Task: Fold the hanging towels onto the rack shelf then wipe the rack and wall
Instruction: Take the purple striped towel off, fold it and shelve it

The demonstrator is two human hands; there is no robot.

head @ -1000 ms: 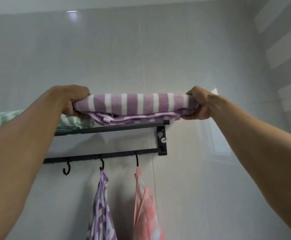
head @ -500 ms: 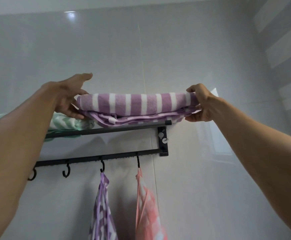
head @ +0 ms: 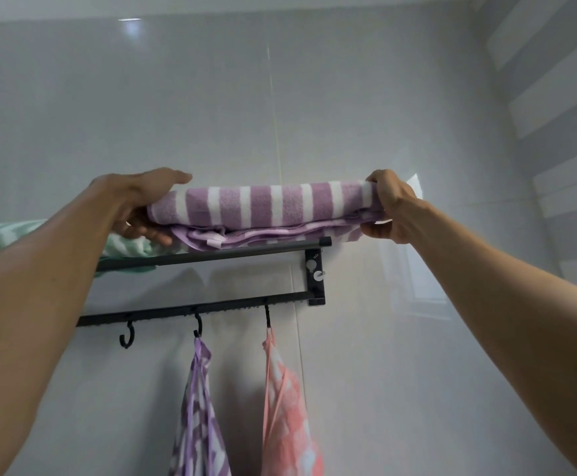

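A folded purple-and-white striped towel (head: 266,204) lies on the right end of the black rack shelf (head: 245,253). My left hand (head: 139,201) is at the towel's left end, fingers straight over its top and thumb below. My right hand (head: 388,204) grips the towel's right end, fingers curled over it and thumb underneath. A folded green-and-white towel (head: 125,247) lies on the shelf to the left, partly hidden by my left arm. From hooks on the lower bar (head: 211,309) hang a purple patterned cloth (head: 199,417) and a pink patterned cloth (head: 288,417).
One empty black hook (head: 126,338) hangs left of the purple cloth. The rack's end bracket (head: 315,276) is fixed to the glossy grey tiled wall (head: 348,115). A striped side wall (head: 555,132) stands close on the right.
My left hand has let go of the towel's left end, opened, and now lies with straight fingers over its top. My right hand still holds the right end.
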